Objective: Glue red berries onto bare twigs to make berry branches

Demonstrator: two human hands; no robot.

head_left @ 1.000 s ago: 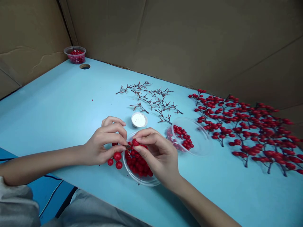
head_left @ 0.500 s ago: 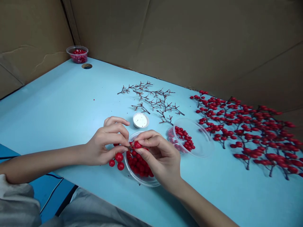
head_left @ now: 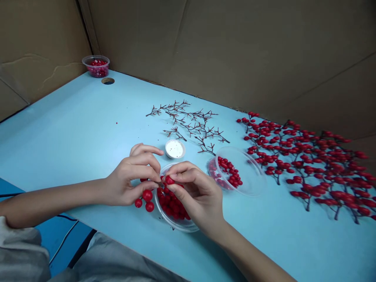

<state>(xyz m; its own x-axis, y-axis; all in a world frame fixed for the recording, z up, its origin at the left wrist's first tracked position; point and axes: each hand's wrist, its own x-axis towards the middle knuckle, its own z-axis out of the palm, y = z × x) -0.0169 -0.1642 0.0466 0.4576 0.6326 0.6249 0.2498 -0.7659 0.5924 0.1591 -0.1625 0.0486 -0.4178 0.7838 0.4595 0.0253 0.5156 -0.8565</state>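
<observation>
My left hand (head_left: 135, 176) pinches a thin brown twig (head_left: 160, 184) between thumb and forefinger. Several round red berries (head_left: 147, 195) hang from it below that hand. My right hand (head_left: 199, 192) has thumb and forefinger closed on one red berry (head_left: 169, 179) at the twig's tip. Both hands are held over a clear round bowl (head_left: 185, 228) filled with loose red berries (head_left: 173, 205). Just beyond my hands stands a small round cup (head_left: 175, 149) with white contents flecked with dark specks.
Bare brown twigs (head_left: 194, 127) lie behind the cup. A second clear bowl (head_left: 216, 174) with red berries stands to the right, a clear lid-like rim leaning there. Many berry-laden branches (head_left: 308, 168) spread across the right. Another berry tub (head_left: 98, 70) sits in the far left corner, beside cardboard walls.
Almost nothing differs. The berry in my right fingertips has shifted very slightly left, and both hands keep their grip.
</observation>
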